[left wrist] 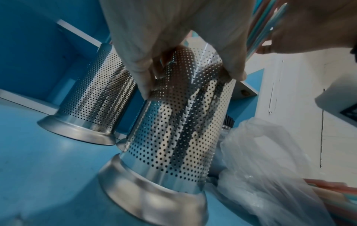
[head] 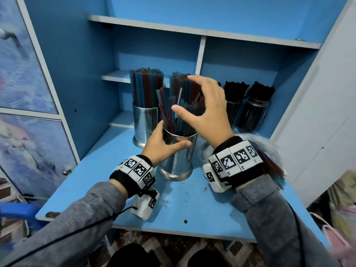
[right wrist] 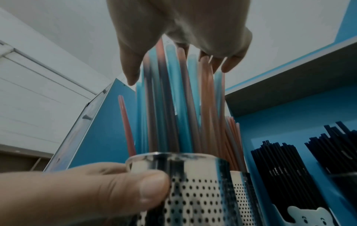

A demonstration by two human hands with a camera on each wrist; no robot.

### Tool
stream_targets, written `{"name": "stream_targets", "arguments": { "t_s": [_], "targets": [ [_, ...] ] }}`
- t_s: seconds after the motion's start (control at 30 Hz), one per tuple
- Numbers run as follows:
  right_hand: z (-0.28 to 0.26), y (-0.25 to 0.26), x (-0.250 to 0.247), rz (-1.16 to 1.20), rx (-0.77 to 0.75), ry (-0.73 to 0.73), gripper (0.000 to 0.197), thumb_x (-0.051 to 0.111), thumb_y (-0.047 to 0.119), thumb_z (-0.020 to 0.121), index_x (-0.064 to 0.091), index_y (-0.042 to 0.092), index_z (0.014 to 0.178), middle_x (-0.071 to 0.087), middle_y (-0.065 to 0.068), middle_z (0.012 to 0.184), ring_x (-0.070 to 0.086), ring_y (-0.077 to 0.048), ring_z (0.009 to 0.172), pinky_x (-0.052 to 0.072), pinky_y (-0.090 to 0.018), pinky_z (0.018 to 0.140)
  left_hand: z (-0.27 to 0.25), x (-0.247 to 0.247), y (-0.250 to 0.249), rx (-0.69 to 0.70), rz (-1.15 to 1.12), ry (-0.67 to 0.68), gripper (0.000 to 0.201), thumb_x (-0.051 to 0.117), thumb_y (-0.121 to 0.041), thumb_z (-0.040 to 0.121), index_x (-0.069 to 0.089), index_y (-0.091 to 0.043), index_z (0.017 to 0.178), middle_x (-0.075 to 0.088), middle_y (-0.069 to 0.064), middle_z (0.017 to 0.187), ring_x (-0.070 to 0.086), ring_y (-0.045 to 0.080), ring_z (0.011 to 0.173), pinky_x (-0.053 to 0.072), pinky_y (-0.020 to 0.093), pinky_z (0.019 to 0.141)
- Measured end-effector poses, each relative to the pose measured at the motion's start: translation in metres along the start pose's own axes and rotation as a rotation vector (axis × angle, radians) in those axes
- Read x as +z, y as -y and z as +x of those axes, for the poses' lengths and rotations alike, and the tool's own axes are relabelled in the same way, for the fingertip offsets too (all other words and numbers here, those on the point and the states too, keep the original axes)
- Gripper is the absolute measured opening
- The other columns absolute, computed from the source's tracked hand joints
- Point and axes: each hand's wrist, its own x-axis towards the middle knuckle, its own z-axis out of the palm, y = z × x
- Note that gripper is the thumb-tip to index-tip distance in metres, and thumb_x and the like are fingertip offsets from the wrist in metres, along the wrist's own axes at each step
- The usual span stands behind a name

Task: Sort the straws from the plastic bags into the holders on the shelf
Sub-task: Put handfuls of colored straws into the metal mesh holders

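A perforated steel holder [head: 178,160] stands at the front of the blue shelf board, part filled with loose red and blue straws [head: 173,112] that lean apart. My left hand [head: 159,149] grips the holder just under its rim, thumb across the front [right wrist: 135,192]. Above it, my right hand [head: 208,105] is spread over the straw tops [right wrist: 173,99], thumb on one side and fingers on the other; it closes on nothing. In the left wrist view the holder [left wrist: 173,130] tilts slightly under my left hand [left wrist: 173,38].
Behind stand two more steel holders [head: 145,122] [head: 183,85] packed with red and blue straws, and clear jars of black straws [head: 250,112] at the back right. A crumpled plastic bag [head: 269,149] holding coloured straws [head: 275,170] lies under my right wrist. A white wall bounds the right side.
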Motion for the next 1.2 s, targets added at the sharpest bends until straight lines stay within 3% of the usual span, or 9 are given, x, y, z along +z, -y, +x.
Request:
{"name": "stream_targets", "arguments": {
  "t_s": [0.07, 0.2, 0.37, 0.53, 0.67, 0.8, 0.9, 1.03, 1.2],
  "targets": [
    [-0.005, 0.000, 0.000, 0.038, -0.097, -0.005, 0.058, 0.070, 0.036, 0.086, 0.049, 0.019, 0.137, 0.049, 0.003, 0.138, 0.042, -0.015, 0.132, 0.036, -0.048, 0.109, -0.002, 0.002, 0.001, 0.012, -0.036, -0.005, 0.088, 0.087, -0.051, 0.059, 0.044, -0.032, 0.133, 0.061, -0.018, 0.124, 0.056, -0.007, 0.115, 0.044, 0.017, 0.099],
    [-0.014, -0.006, -0.001, 0.008, -0.178, 0.023, 0.047, 0.059, 0.026, 0.095, 0.050, 0.016, 0.141, 0.048, -0.001, 0.146, 0.037, -0.016, 0.140, 0.034, -0.046, 0.112, -0.008, 0.007, -0.002, 0.060, -0.040, -0.051, 0.085, 0.085, -0.046, 0.066, 0.038, -0.033, 0.136, 0.054, -0.027, 0.127, 0.051, -0.012, 0.119, 0.040, 0.008, 0.099],
    [-0.020, -0.015, -0.011, -0.015, -0.152, 0.089, 0.046, 0.056, 0.028, 0.097, 0.049, 0.020, 0.142, 0.042, 0.000, 0.151, 0.026, -0.020, 0.146, 0.019, -0.034, 0.120, -0.021, 0.020, -0.012, 0.005, 0.214, -0.419, 0.087, 0.091, -0.042, 0.055, 0.031, -0.018, 0.112, 0.034, 0.001, 0.120, 0.038, 0.018, 0.115, 0.035, 0.028, 0.101],
    [-0.020, -0.033, -0.046, 0.035, -0.080, -0.126, 0.020, 0.056, 0.013, 0.089, 0.067, 0.010, 0.105, 0.061, -0.004, 0.105, 0.056, -0.015, 0.101, 0.041, -0.022, 0.092, -0.039, 0.036, -0.032, 0.344, 0.254, -0.536, 0.051, 0.077, -0.020, 0.070, 0.032, -0.016, 0.092, 0.033, 0.002, 0.097, 0.032, 0.012, 0.088, 0.033, 0.015, 0.083],
    [-0.029, -0.065, -0.089, -0.061, 0.274, 0.241, 0.020, 0.053, 0.011, 0.083, 0.068, 0.023, 0.077, 0.066, 0.010, 0.074, 0.055, 0.003, 0.065, 0.042, -0.011, 0.065, -0.046, 0.063, -0.047, 0.538, 0.125, -0.325, 0.030, 0.060, 0.004, 0.077, 0.040, -0.017, 0.086, 0.039, 0.000, 0.081, 0.038, 0.007, 0.070, 0.033, 0.016, 0.066],
    [-0.051, -0.098, -0.109, -0.379, 0.497, 0.725, 0.021, 0.056, 0.031, 0.090, 0.072, 0.019, 0.094, 0.073, 0.000, 0.098, 0.065, -0.017, 0.094, 0.052, -0.033, 0.089, -0.040, 0.090, -0.048, 0.491, 0.066, -0.121, 0.028, 0.057, 0.007, 0.080, 0.048, -0.018, 0.087, 0.047, 0.001, 0.084, 0.046, 0.009, 0.073, 0.037, 0.017, 0.070],
    [-0.071, -0.107, -0.104, -0.476, 0.608, 0.904, 0.043, 0.053, 0.050, 0.093, 0.065, 0.021, 0.122, 0.063, 0.001, 0.129, 0.056, -0.018, 0.118, 0.040, -0.029, 0.101, -0.032, 0.108, -0.041, 0.390, 0.157, 0.021, 0.022, 0.059, 0.000, 0.085, 0.057, -0.021, 0.092, 0.050, 0.004, 0.102, 0.050, 0.012, 0.096, 0.037, 0.017, 0.089],
    [-0.096, -0.116, -0.081, -0.494, 0.718, 0.946, 0.081, 0.050, 0.070, 0.086, 0.030, 0.026, 0.151, 0.032, -0.011, 0.155, 0.031, -0.029, 0.142, 0.028, -0.036, 0.113, -0.018, 0.126, -0.032, 0.115, 0.299, 0.162, 0.031, 0.055, -0.007, 0.091, 0.062, -0.035, 0.101, 0.042, 0.011, 0.135, 0.037, 0.026, 0.133, 0.028, 0.037, 0.114],
    [-0.101, -0.120, -0.059, -0.503, 0.791, 0.838, 0.078, 0.061, 0.058, 0.086, 0.022, 0.041, 0.151, 0.022, -0.021, 0.148, 0.029, -0.043, 0.135, 0.032, -0.045, 0.109, -0.006, 0.126, -0.031, 0.097, 0.295, 0.182, 0.051, 0.044, 0.006, 0.086, 0.061, -0.040, 0.099, 0.050, 0.007, 0.110, 0.054, 0.026, 0.103, 0.038, 0.028, 0.089]
  ]
}}
